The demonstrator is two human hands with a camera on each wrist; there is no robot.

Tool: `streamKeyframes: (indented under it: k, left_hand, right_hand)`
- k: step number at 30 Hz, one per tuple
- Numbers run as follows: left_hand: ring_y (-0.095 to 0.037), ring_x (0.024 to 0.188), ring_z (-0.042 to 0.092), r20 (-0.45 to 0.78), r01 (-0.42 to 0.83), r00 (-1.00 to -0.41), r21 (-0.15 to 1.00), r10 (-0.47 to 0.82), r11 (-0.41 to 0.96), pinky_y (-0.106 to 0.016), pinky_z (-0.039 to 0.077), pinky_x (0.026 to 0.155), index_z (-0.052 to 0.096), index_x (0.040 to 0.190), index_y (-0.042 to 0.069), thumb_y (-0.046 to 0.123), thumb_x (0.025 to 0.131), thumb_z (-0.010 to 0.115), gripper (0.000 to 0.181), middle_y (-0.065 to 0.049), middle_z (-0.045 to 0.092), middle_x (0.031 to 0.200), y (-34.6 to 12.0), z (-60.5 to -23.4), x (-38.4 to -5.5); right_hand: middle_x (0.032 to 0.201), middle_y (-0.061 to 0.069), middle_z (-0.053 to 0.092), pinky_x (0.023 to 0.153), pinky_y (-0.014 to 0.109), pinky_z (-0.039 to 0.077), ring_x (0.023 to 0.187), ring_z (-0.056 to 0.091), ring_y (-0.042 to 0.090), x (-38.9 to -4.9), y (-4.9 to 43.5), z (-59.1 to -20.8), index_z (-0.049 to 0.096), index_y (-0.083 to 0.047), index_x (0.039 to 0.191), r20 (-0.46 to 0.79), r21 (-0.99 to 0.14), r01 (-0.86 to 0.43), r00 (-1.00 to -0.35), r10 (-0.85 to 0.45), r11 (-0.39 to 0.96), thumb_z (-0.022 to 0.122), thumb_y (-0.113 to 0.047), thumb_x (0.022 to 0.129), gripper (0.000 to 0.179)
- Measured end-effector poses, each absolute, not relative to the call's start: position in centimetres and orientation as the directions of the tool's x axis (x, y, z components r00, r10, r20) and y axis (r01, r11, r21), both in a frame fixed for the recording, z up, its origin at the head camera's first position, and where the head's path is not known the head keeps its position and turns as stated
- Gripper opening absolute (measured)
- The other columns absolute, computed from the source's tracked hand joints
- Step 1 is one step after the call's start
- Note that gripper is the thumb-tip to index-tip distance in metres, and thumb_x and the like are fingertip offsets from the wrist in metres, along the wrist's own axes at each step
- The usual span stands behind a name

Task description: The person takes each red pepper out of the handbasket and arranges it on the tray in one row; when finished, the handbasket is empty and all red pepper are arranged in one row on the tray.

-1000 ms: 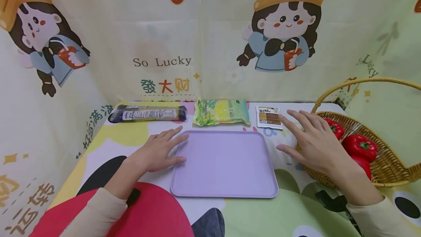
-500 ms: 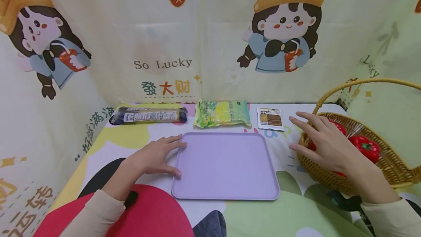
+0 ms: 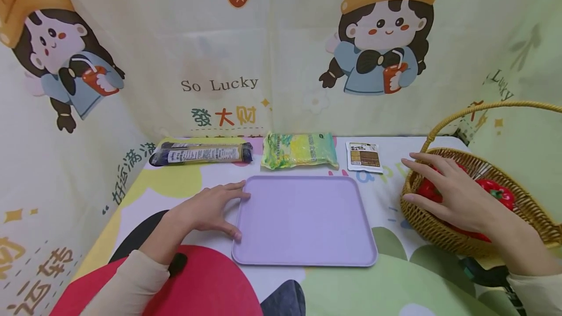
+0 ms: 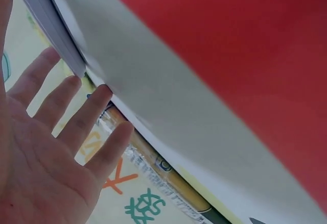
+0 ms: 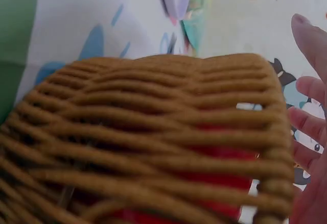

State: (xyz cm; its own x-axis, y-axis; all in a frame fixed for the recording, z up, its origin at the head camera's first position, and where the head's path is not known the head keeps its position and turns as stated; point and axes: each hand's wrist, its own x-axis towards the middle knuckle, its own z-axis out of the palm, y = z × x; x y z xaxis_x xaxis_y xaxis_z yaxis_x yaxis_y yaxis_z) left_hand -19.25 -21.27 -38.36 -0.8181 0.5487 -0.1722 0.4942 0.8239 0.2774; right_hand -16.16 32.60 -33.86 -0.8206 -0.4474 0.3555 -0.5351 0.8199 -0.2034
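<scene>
My left hand (image 3: 210,211) is at the left edge of a lilac rectangular tray (image 3: 305,223), its fingers spread and extended. Its fingertips lie at the rim; whether they press on it I cannot tell. In the left wrist view the same hand (image 4: 56,142) shows an open palm beside the tray's edge (image 4: 48,22). Over the left side of a wicker basket (image 3: 428,233) hovers my right hand (image 3: 461,199), fingers loosely extended and holding nothing. Red bell peppers (image 3: 496,191) lie in the basket, partly hidden by that hand. In the right wrist view, basket weave (image 5: 168,112) fills much of the picture.
Behind the tray lie a long dark-ended packet (image 3: 204,153), a green-yellow packet (image 3: 300,150) and a small white-brown sachet (image 3: 364,156). The basket's tall arched handle (image 3: 496,105) rises at the right. A printed curtain (image 3: 290,62) hangs behind the table.
My right hand has moved right, from beside the sachet to over the basket's peppers. My left hand has shifted slightly to the tray's left rim. The tray and packets stay put.
</scene>
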Motion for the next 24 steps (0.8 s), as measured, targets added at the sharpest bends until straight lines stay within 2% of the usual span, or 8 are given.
streamKeyframes:
  k: [5,9,12,15,20,21,22,24]
  left_hand:
    - [-0.038,0.151,0.034,-0.177,0.486,-0.808,0.339,0.562,0.806,-0.064,0.036,0.115,0.054,0.148,0.018,0.070,0.062,0.088,0.106,-0.009,0.033,0.167,-21.6,-38.3,-19.4]
    - [-0.039,0.151,0.031,-0.190,0.476,-0.802,0.369,0.566,0.799,-0.062,0.035,0.117,0.052,0.149,0.016,0.066,0.061,0.091,0.109,-0.011,0.033,0.167,-21.8,-38.2,-19.5]
    - [-0.039,0.152,0.031,-0.209,0.468,-0.798,0.374,0.565,0.800,-0.062,0.035,0.117,0.052,0.149,0.016,0.064,0.060,0.092,0.109,-0.010,0.032,0.167,-21.7,-38.1,-19.6]
    - [-0.038,0.152,0.030,-0.226,0.462,-0.794,0.378,0.564,0.802,-0.061,0.036,0.116,0.051,0.150,0.017,0.063,0.060,0.092,0.109,-0.010,0.031,0.167,-21.6,-38.0,-19.6]
    - [-0.037,0.151,0.031,-0.239,0.448,-0.797,0.382,0.555,0.808,-0.060,0.038,0.116,0.050,0.150,0.018,0.063,0.060,0.092,0.109,-0.010,0.030,0.167,-21.5,-38.0,-19.7]
    - [-0.037,0.151,0.032,-0.239,0.448,-0.798,0.382,0.554,0.809,-0.060,0.038,0.116,0.050,0.150,0.018,0.063,0.060,0.092,0.109,-0.010,0.030,0.167,-21.5,-38.0,-19.8]
    - [-0.037,0.150,0.032,-0.238,0.449,-0.797,0.381,0.555,0.808,-0.060,0.038,0.116,0.051,0.150,0.018,0.064,0.060,0.092,0.109,-0.010,0.030,0.167,-21.5,-38.0,-19.8]
    - [-0.036,0.150,0.033,-0.235,0.452,-0.797,0.379,0.557,0.807,-0.060,0.039,0.115,0.051,0.150,0.019,0.064,0.060,0.092,0.108,-0.010,0.030,0.167,-21.4,-38.0,-19.9]
  right_hand:
    - [0.153,0.013,0.045,0.105,0.072,0.036,0.136,0.039,0.043,-16.1,33.1,-33.6,0.048,-0.027,0.153,0.352,-0.227,-0.541,-0.821,-0.449,0.810,0.089,-0.027,0.080,0.084]
    - [0.151,0.010,0.046,0.120,0.049,0.030,0.136,0.039,0.039,-16.0,33.6,-33.7,0.050,-0.025,0.152,0.378,-0.233,-0.561,-0.805,-0.458,0.795,0.091,-0.022,0.078,0.084]
    - [0.150,0.009,0.047,0.119,0.042,0.027,0.135,0.038,0.039,-15.6,34.1,-33.7,0.051,-0.024,0.151,0.367,-0.253,-0.549,-0.816,-0.446,0.797,0.091,-0.020,0.078,0.083]
    - [0.148,0.010,0.048,0.112,0.036,0.031,0.133,0.038,0.039,-15.2,34.8,-33.4,0.053,-0.021,0.149,0.358,-0.263,-0.523,-0.833,-0.421,0.811,0.091,-0.017,0.076,0.082]
    - [0.144,0.012,0.051,0.084,0.037,0.051,0.127,0.041,0.039,-15.0,35.7,-33.1,0.057,-0.016,0.145,0.341,-0.231,-0.470,-0.859,-0.381,0.852,0.094,-0.019,0.073,0.081]
    - [0.143,0.013,0.052,0.077,0.043,0.053,0.125,0.042,0.039,-15.0,35.9,-33.1,0.057,-0.015,0.144,0.335,-0.228,-0.464,-0.863,-0.378,0.856,0.095,-0.020,0.072,0.081]
    - [0.142,0.013,0.052,0.075,0.047,0.055,0.124,0.042,0.040,-15.0,36.0,-33.1,0.058,-0.014,0.143,0.331,-0.231,-0.460,-0.866,-0.375,0.858,0.095,-0.020,0.072,0.080]
    - [0.140,0.015,0.053,0.071,0.042,0.057,0.122,0.043,0.041,-14.9,36.3,-33.3,0.059,-0.013,0.141,0.321,-0.243,-0.455,-0.871,-0.372,0.857,0.096,-0.021,0.071,0.080]
